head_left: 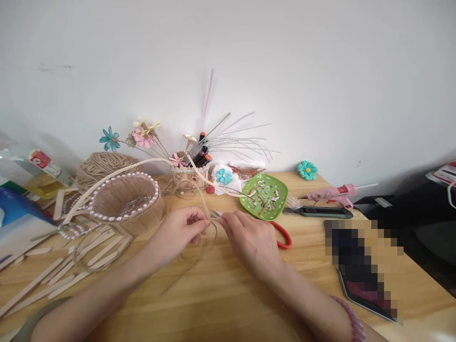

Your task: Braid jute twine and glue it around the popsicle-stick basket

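My left hand (188, 225) is closed, thumb and finger pinching jute twine (190, 267) above the middle of the table. One loose tail of the twine hangs down towards me, and a thicker, braided-looking part (204, 202) rises from the fingertips. Close beside it, my right hand (249, 237) is closed too, its fingertips drawing a strand of the same twine sideways. Beneath the right hand are scissors (285, 236) with a red handle; the hand hides their middle, and the blade tips show near the fingers.
A pearl-rimmed wooden basket (142, 216) with a pale curved handle stands left, before a twine ball (107, 166). Craft sticks (57, 280) lie front left. Behind are a pen holder (192, 176) and a green dish (245, 202). A glue gun (331, 193), cutter (320, 212) and phone (366, 297) lie right.
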{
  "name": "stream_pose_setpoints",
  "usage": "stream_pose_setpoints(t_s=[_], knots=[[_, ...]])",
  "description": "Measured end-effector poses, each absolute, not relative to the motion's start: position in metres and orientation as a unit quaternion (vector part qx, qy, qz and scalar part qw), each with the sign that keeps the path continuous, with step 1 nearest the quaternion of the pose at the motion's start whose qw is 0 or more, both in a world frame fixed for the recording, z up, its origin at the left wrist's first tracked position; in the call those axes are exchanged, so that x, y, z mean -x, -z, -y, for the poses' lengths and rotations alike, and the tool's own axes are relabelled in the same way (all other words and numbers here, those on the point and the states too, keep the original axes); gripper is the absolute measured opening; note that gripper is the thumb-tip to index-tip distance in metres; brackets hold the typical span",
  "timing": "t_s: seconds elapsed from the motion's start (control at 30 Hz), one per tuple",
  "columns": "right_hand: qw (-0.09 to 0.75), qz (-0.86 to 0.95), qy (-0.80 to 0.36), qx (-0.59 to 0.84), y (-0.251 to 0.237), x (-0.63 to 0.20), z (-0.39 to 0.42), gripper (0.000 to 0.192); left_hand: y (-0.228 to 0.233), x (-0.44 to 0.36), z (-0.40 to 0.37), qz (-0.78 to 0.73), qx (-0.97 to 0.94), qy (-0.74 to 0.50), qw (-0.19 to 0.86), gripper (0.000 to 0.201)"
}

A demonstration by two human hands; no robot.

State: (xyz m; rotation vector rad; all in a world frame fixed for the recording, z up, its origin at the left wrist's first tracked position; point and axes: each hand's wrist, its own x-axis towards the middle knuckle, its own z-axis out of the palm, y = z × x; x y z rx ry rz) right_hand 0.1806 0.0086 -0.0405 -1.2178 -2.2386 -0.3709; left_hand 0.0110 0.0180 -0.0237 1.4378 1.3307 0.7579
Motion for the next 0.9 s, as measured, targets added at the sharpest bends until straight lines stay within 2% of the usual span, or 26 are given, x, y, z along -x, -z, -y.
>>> stream_pose_setpoints(t_s=[0.07,0.23,0.37,0.43,0.57,0.67,0.73,0.9], knots=[[0.291,0.831,0.092,0.465,0.039,-0.179,-0.007,0.027,0.024,-0.012,-0.018,-0.547,-0.545,-0.347,0.532,0.017],[0.298,0.852,-0.101,0.417,0.039,-0.173,0.001,0.019,0.018,-0.013,-0.016,-0.513,-0.46,-0.413,0.596,0.017],[0.281,0.859,-0.119,0.411,0.036,-0.175,0.001,0.024,0.015,-0.013,-0.011,-0.472,-0.418,-0.434,0.644,0.016],[0.315,0.828,-0.163,0.435,0.031,-0.178,-0.002,0.028,0.014,-0.014,-0.01,-0.463,-0.441,-0.43,0.637,0.018],[0.447,0.631,-0.438,0.458,0.023,-0.18,-0.01,0.026,0.011,-0.016,-0.012,-0.482,-0.499,-0.403,0.598,0.019],[0.386,0.547,-0.634,0.387,0.02,-0.178,-0.013,0.028,0.01,-0.018,-0.013,-0.499,-0.532,-0.375,0.572,0.018],[0.348,0.566,-0.657,0.355,0.019,-0.178,-0.013,0.025,0.009,-0.019,-0.012,-0.507,-0.547,-0.365,0.557,0.015],[0.363,0.663,-0.518,0.401,0.018,-0.181,-0.013,0.032,0.009,-0.02,-0.01,-0.513,-0.561,-0.339,0.554,0.011]])
